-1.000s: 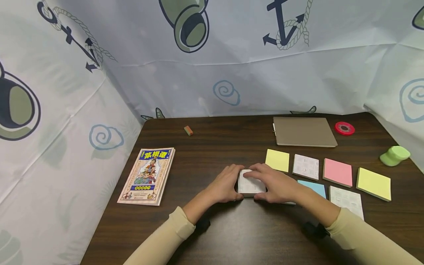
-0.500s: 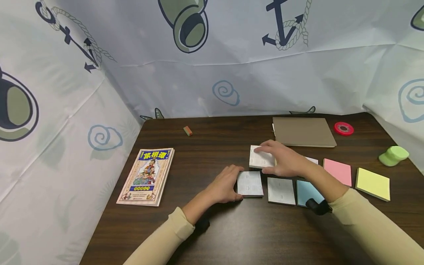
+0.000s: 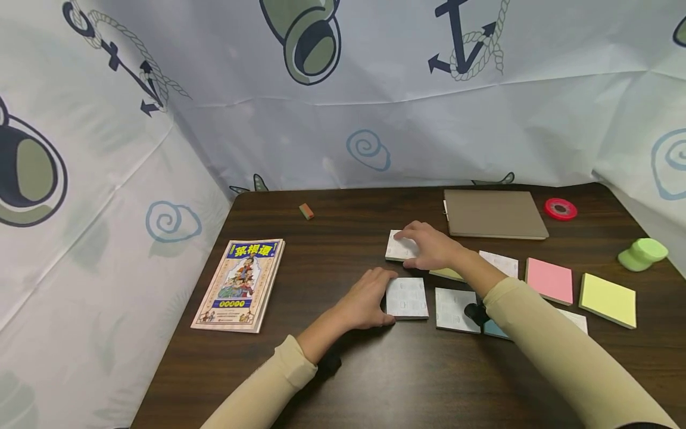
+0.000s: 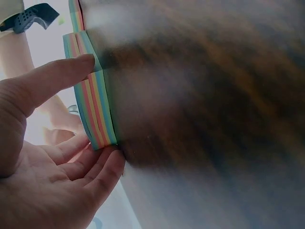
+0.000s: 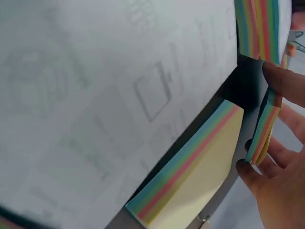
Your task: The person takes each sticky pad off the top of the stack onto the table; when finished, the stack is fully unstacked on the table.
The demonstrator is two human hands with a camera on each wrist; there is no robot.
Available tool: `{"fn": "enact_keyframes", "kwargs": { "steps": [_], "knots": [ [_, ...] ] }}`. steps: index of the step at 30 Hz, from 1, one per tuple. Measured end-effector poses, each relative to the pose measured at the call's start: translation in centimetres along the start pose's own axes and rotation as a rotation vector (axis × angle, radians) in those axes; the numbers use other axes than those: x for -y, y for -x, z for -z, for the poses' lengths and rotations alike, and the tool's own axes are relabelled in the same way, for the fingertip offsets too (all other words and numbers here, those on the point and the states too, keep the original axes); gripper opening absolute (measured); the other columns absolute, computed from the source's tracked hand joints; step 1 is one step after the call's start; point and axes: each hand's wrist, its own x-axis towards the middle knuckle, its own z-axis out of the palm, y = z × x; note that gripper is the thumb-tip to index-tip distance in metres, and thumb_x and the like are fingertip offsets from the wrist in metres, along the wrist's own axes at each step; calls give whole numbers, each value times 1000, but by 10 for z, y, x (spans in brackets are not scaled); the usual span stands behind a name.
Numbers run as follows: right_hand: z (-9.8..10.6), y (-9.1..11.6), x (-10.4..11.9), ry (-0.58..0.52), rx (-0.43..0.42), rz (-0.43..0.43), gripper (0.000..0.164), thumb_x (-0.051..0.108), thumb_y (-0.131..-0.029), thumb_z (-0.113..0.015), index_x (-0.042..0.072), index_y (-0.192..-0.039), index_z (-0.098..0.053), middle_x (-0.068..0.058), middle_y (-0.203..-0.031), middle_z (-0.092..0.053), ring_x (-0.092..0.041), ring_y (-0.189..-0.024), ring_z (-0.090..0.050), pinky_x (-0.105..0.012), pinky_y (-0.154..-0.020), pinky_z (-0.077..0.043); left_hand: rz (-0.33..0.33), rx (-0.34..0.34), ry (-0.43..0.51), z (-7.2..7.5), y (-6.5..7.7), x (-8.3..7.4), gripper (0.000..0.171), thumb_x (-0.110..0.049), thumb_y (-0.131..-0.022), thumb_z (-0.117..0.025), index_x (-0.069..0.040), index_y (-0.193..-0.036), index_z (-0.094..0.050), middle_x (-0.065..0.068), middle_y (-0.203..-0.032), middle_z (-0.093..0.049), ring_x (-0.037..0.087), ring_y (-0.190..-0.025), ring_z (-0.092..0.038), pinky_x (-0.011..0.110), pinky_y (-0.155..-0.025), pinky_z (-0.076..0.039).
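My left hand (image 3: 367,301) grips the left side of a white-topped sticky note pad (image 3: 407,298) at the table's middle. In the left wrist view, the thumb and fingers lie against that pad's striped edge (image 4: 97,109). Just behind it, my right hand (image 3: 431,247) holds another white-topped sticky note pad (image 3: 399,245). Its coloured layers show in the right wrist view, where thumb and fingertips pinch the held pad (image 5: 264,131). A yellow pad (image 3: 447,274) lies partly hidden beneath the right hand and wrist.
To the right lie more pads: white (image 3: 455,308), blue (image 3: 495,330), pink (image 3: 549,280) and yellow (image 3: 608,300). A brown notebook (image 3: 495,214), a red round disc (image 3: 560,209) and a green object (image 3: 642,254) sit beyond. At left are a booklet (image 3: 238,286) and an eraser-like block (image 3: 306,211).
Both hands were at the same central stack. My right hand has moved away from it with a white-topped pad, first back and right, then left. My left hand has stayed put.
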Motion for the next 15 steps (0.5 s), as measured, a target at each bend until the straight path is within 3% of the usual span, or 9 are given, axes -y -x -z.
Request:
{"fn": "enact_keyframes", "kwargs": {
  "steps": [8, 15],
  "knots": [
    [-5, -4, -5, 25, 23, -13, 61, 26, -83, -78, 8, -137, -56, -21, -136, -48, -40, -126, -43, -55, -99, -40, 2, 8, 7, -1, -1, 1, 83, -25, -69, -90, -4, -137, -47, 8, -130, -52, 23, -117, -48, 35, -99, -41],
    [4, 6, 0, 26, 21, 21, 61, 29, -87, -75, 5, -139, -53, -24, -142, -42, -43, -129, -39, -57, -99, -39, 0, 2, 7, -1, -1, 1, 84, -25, -68, -91, -4, -136, -47, 8, -128, -53, 23, -115, -48, 34, -98, -41]
  ]
}}
